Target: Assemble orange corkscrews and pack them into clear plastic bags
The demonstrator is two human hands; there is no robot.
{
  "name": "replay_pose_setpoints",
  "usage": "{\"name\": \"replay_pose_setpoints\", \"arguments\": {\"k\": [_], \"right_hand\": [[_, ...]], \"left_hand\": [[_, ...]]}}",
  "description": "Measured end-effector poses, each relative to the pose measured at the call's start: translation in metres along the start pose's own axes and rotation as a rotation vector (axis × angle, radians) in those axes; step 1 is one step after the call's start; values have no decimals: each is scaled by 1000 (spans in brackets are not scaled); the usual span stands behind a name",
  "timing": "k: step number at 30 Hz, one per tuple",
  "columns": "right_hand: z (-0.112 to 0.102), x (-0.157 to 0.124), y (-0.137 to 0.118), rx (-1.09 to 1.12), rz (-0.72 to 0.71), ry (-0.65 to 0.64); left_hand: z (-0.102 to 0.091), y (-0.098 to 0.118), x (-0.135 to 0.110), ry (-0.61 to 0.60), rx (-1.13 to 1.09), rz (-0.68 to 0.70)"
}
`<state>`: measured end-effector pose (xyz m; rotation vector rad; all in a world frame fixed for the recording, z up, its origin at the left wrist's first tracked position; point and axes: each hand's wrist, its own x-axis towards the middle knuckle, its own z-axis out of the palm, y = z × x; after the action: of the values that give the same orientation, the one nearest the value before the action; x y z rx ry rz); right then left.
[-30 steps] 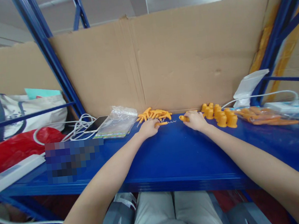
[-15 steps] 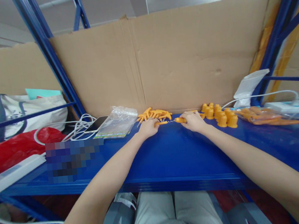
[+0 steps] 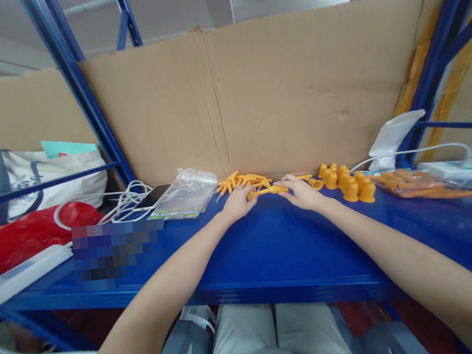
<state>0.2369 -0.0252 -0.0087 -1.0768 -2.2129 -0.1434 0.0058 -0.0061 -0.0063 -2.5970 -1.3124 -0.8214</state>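
"Starting from the near edge of the blue table (image 3: 284,244), what do the fingers have?"

"The left hand (image 3: 237,202) has its fingers clamped on a ridged orange piece (image 3: 261,191); the right hand (image 3: 301,192) pinches a smooth orange piece (image 3: 279,188) between thumb and fingers."

"Why grip from opposite sides?"

"Probably to keep the two in line, end to end, between the hands. Whether they're joined, I can't tell."

"And beyond?"

"A loose orange piece (image 3: 315,184) lies just right of the right hand, near upright orange caps (image 3: 349,190). An orange pile (image 3: 242,179) sits just behind the left hand. Perhaps each kind is grouped for easy reach."

"The cardboard (image 3: 295,93)?"

"It stands along the back, likely stopping small parts slipping off."
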Motion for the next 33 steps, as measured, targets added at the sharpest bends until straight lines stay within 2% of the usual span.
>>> {"name": "replay_pose_setpoints", "arguments": {"k": [4,8,19,33], "right_hand": [[0,2,1,55,46,7],[0,4,4,142,170,31],[-4,3,17,741,450,-19],[-15,2,1,730,596,-123]], "left_hand": [[-1,2,0,3,10,-14],[-4,3,-1,3,37,-17],[-7,5,-2,-35,97,-20],[-6,5,-3,-30,95,-3]]}}
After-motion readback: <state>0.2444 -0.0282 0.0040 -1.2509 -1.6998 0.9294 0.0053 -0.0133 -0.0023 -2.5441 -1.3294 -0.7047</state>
